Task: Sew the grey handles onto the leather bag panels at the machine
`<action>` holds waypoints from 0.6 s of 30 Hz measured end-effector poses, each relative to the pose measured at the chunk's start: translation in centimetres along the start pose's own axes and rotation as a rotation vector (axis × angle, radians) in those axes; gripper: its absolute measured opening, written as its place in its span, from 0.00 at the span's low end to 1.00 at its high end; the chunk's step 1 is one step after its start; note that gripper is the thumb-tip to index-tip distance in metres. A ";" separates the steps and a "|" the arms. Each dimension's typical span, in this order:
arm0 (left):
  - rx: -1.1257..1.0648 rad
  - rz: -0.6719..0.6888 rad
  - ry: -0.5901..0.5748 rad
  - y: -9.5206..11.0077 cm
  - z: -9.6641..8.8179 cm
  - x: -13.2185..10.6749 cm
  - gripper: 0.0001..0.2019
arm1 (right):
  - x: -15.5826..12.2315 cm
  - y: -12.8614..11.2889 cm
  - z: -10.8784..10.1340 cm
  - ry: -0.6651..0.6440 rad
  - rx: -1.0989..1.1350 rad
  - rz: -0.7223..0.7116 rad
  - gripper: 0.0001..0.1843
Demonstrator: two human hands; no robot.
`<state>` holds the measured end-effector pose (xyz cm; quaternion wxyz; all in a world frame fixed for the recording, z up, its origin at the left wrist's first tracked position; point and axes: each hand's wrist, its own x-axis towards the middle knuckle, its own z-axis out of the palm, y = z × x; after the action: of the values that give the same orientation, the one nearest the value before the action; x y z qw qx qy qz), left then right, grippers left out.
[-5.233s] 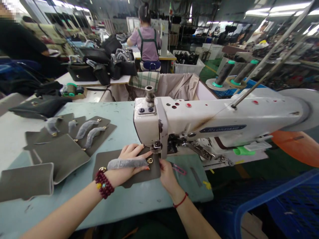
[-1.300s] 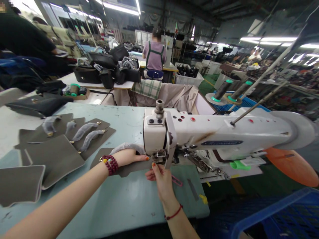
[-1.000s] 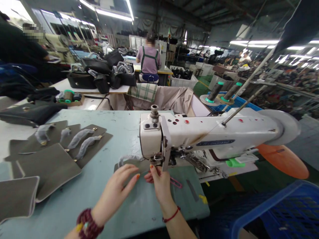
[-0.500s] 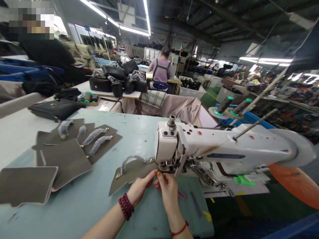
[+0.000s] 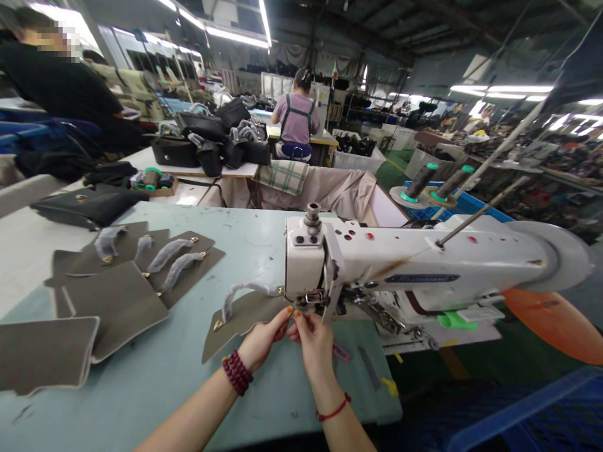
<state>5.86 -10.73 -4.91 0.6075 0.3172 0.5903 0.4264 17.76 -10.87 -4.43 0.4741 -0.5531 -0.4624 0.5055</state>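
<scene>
A grey bag panel (image 5: 238,314) with a wrapped handle (image 5: 240,292) lies on the pale blue table (image 5: 155,376), its right end under the head of the white sewing machine (image 5: 414,267). My left hand (image 5: 264,336) pinches the panel's near edge just below the needle. Right beside it, my right hand (image 5: 313,336) is closed in a pinch at the needle area; what its fingertips hold is too small to make out.
Several more grey panels with wrapped handles (image 5: 117,276) lie spread on the table's left. A black bag (image 5: 85,206) sits behind them. Two thread cones (image 5: 431,182) stand behind the machine. One person sits at a far table (image 5: 296,119); another in black (image 5: 61,88) stands at left.
My left hand came off the top of the panel and moved to its near edge beside my right hand. The panel's left end turned toward me, and its handle now stands up.
</scene>
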 end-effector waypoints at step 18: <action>-0.044 0.005 0.115 1.1 1.3 -1.0 0.22 | -1.4 -0.8 -0.7 -0.045 0.061 0.059 0.18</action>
<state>7.05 -10.99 -3.36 0.5782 0.2801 0.6139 0.4586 18.32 -12.14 -3.41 0.4651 -0.5405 -0.4406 0.5453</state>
